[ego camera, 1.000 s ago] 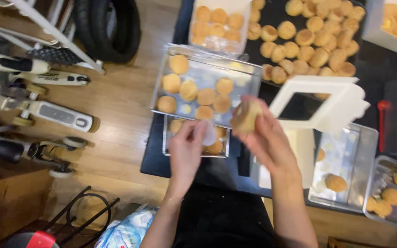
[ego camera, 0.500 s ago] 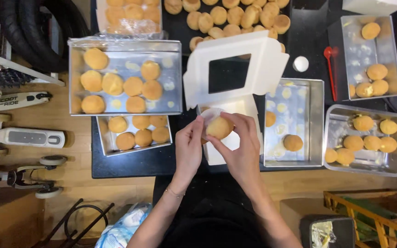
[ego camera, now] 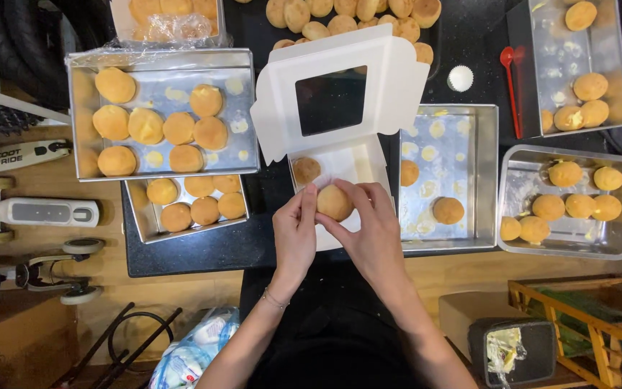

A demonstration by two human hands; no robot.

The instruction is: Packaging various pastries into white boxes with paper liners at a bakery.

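— Head view, centre of frame: what do the hands hold?
— Left hand (ego camera: 295, 234) and right hand (ego camera: 370, 229) share one round golden-brown bun (ego camera: 335, 202), each grip closed narrow on its sides, over the open white cardboard window box (ego camera: 340, 97).
— Anything inside?
— Another small bun (ego camera: 306, 170), upper left corner. Box sits on the black counter (ego camera: 203, 248), between shiny metal trays (ego camera: 451, 119).

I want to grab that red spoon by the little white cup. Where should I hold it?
Hold the red spoon by its long thin handle, near the middle, coming from above. It lies flat on the dark table, and a metal tray sits close on its right.
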